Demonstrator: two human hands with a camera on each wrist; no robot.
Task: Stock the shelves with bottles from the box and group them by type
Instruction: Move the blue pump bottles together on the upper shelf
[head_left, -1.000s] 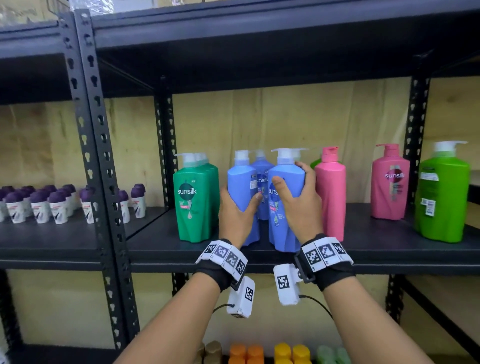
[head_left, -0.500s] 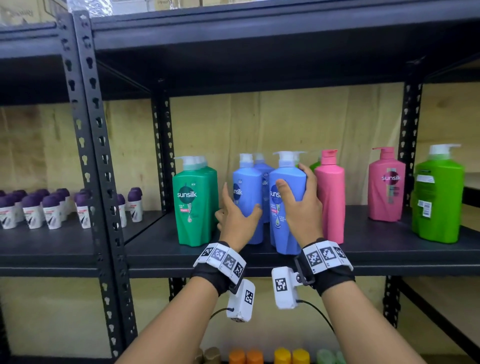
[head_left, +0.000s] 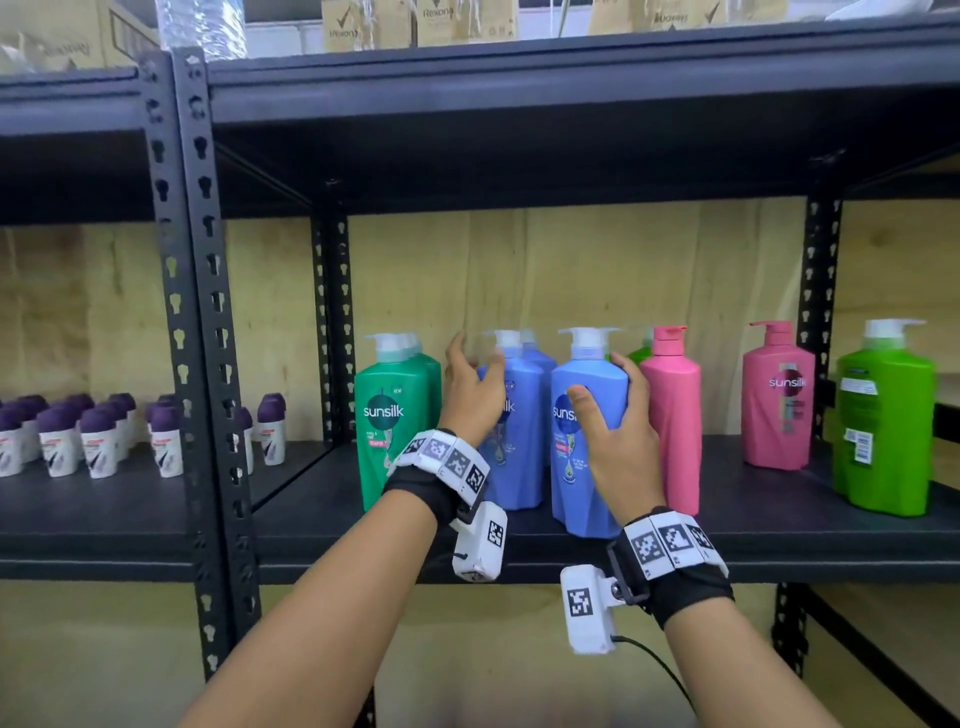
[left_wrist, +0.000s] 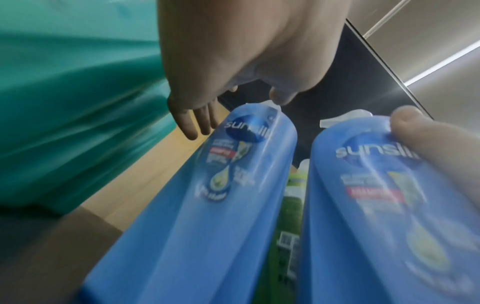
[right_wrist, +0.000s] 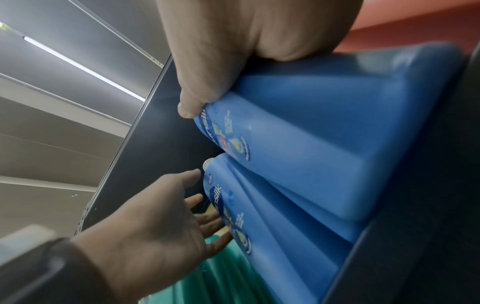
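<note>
**Two blue bottles shelved, one hand already off**

Grips the nearer blue Sunsilk pump bottle (head_left: 592, 374) with the right hand (head_left: 618, 436), thumb across the front label and fingers curled round the far side. Stands it upright near the front edge of the black shelf (head_left: 753, 519), just beside a pink bottle (head_left: 675, 415) on its right. Same clasp as a second ago, so probably a last nudge into line before letting go.

Has let go with the left hand (head_left: 470, 395). Held the second blue bottle (head_left: 519, 467) a second ago; now lifted to its shoulder, fingers straight and spread, holding nothing. From the wrist views, fingers clear of the plastic; cannot tell whether the thumb brushes the pump. Leaves that bottle upright on its own, between the dark green Sunsilk bottle (head_left: 387, 415) to the left and the gripped one.

Further back, shows a third blue bottle (head_left: 540, 358) behind the pair and a lime green one (head_left: 639, 353) behind the pink.

Off to the right, well apart: another pink Sunsilk (head_left: 776, 400), then a large lime green bottle (head_left: 883, 431). In the left bay, rows of purple-capped roll-ons (head_left: 98, 441); on the top shelf, Rexona cartons (head_left: 436, 21).

Reads as blues now grouped; pinks and limes split, so likely more sorting ahead. No box in view.
</note>
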